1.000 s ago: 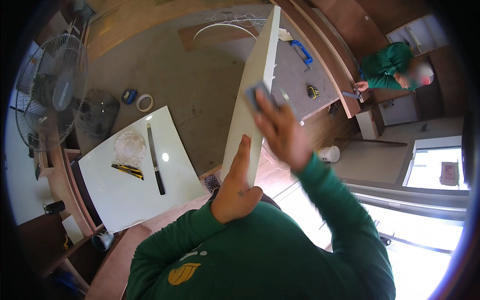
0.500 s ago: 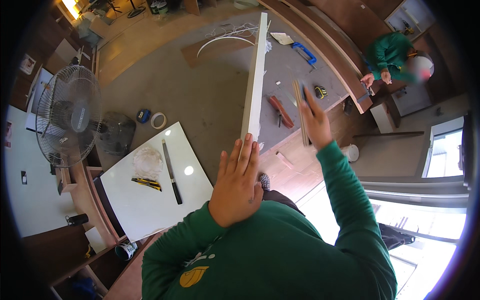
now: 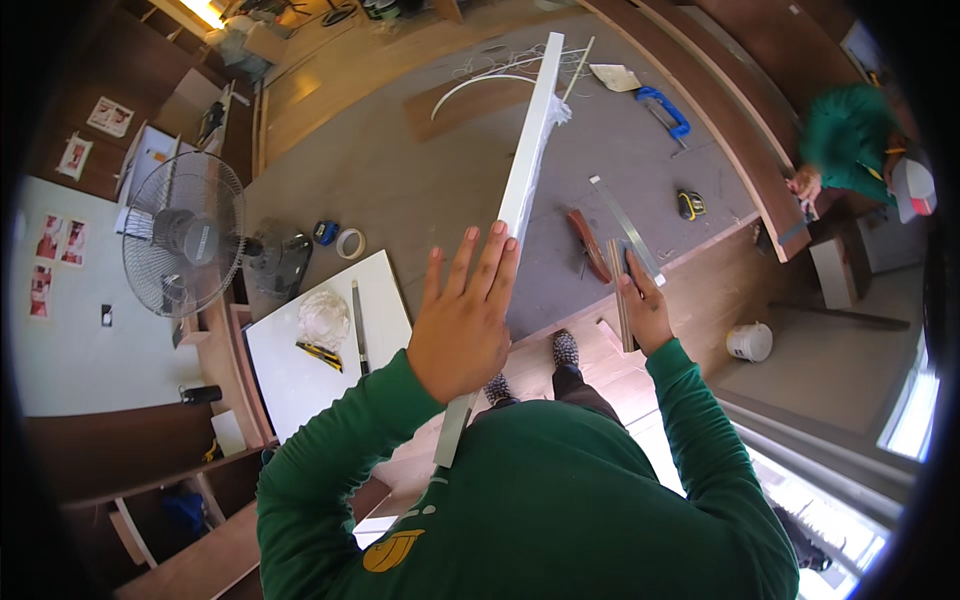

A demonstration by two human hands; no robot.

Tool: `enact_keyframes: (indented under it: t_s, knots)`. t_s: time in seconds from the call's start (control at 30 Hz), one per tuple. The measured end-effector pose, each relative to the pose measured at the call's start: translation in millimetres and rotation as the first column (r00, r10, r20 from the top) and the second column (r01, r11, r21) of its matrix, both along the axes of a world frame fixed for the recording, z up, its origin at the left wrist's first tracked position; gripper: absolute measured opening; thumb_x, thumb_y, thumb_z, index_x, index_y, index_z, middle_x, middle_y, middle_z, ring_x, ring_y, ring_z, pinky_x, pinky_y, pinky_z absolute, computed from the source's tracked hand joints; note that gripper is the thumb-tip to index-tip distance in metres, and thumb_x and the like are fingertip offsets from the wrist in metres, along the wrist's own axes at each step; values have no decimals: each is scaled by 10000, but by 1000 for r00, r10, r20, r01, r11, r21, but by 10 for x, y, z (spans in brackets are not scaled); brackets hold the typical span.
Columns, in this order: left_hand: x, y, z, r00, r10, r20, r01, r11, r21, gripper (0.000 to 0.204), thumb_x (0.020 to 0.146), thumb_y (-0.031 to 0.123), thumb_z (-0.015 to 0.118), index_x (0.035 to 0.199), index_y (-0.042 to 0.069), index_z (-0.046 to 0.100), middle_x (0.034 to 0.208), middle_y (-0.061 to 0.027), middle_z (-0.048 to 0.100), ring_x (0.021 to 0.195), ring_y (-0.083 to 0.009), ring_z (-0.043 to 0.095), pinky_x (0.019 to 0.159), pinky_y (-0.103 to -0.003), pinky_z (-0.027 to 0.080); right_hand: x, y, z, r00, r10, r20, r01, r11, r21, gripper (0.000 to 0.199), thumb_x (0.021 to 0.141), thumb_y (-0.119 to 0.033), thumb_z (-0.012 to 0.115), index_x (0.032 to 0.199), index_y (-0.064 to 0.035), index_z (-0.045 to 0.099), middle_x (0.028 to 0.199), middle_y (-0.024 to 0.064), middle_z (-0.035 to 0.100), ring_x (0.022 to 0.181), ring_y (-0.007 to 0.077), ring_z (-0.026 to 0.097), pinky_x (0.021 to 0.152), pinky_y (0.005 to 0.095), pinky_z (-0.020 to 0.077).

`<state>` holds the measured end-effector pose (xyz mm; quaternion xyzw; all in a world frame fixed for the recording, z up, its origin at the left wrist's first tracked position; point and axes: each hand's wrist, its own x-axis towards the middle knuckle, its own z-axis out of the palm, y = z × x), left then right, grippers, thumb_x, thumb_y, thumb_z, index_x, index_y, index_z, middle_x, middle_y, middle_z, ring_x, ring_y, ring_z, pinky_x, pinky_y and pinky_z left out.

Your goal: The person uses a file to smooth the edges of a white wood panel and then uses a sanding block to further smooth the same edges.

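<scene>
A long white bar (image 3: 530, 140) runs from the far side of the grey-topped table toward my body. My left hand (image 3: 465, 320) lies across it, fingers stretched and flat, while the bar's near end shows below my wrist. To the right, my right hand (image 3: 645, 310) is closed around a thin flat block with layered edges (image 3: 622, 290), held upright near the table's front edge; its exact kind is unclear. Close beside that block lie a metal ruler (image 3: 620, 220) and a red-brown curved tool (image 3: 588, 245).
A white panel (image 3: 285, 365) at left bears a white cloth, a yellow utility knife and a long blade. Behind it stands a fan (image 3: 185, 235). A blue clamp (image 3: 663, 112) and tape measure (image 3: 690, 204) lie right. A co-worker (image 3: 850, 145) works far right.
My view has shifted, and the bar's near end now shows below my left hand. My right hand has come down with the block, leaving the metal ruler in plain sight.
</scene>
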<state>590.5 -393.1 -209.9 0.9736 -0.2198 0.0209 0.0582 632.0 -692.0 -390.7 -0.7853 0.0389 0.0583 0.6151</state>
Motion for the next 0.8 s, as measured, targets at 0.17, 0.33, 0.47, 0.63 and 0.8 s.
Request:
enact_keyframes:
  t_s: [0.17, 0.33, 0.47, 0.63, 0.8]
  knots:
    - [489, -385, -86, 995, 69, 74, -75, 994, 81, 833, 874, 116, 610, 1636, 24, 285, 1706, -193, 254, 1536, -457, 294, 1190, -685, 274, 423, -121, -39, 995, 96, -4, -96, 994, 52, 579, 1079, -329, 608, 1575, -61, 477, 1519, 187, 568, 1390, 238, 527, 1155, 318, 384]
    - [916, -641, -231, 978, 181, 106, -187, 981, 45, 774, 923, 138, 601, 1637, 74, 311, 1718, -158, 254, 1537, -437, 313, 1188, -690, 281, 609, 8, 239, 992, 120, -37, -108, 967, 232, 626, 1077, -327, 605, 1588, -10, 429, 1568, 182, 520, 1429, 230, 482, 1179, 313, 354]
    - [787, -701, -209, 976, 191, 101, -197, 979, 58, 722, 943, 115, 575, 1629, 101, 347, 1716, -145, 272, 1534, -425, 327, 1188, -674, 304, 763, 104, 312, 988, 152, 23, -150, 917, 369, 643, 1075, -304, 606, 1604, -8, 395, 1588, 187, 488, 1434, 234, 468, 1185, 321, 346]
    - [204, -531, -70, 985, 161, 58, -165, 983, 80, 709, 926, 96, 570, 1605, 46, 373, 1694, -169, 312, 1531, -437, 327, 1190, -644, 318, 803, 303, 870, 946, 183, 267, -219, 969, 114, 611, 1067, -291, 623, 1597, -57, 428, 1398, 217, 598, 1270, 281, 574, 1106, 349, 427]
    - [-388, -400, 27, 981, 195, -13, -195, 980, 27, 727, 895, 86, 598, 1584, -3, 381, 1663, -221, 347, 1511, -446, 362, 1183, -632, 328, 520, 464, 1442, 870, 352, 345, -297, 933, -203, 579, 1017, -302, 687, 1560, -187, 522, 1029, 179, 600, 937, 338, 615, 911, 405, 524]
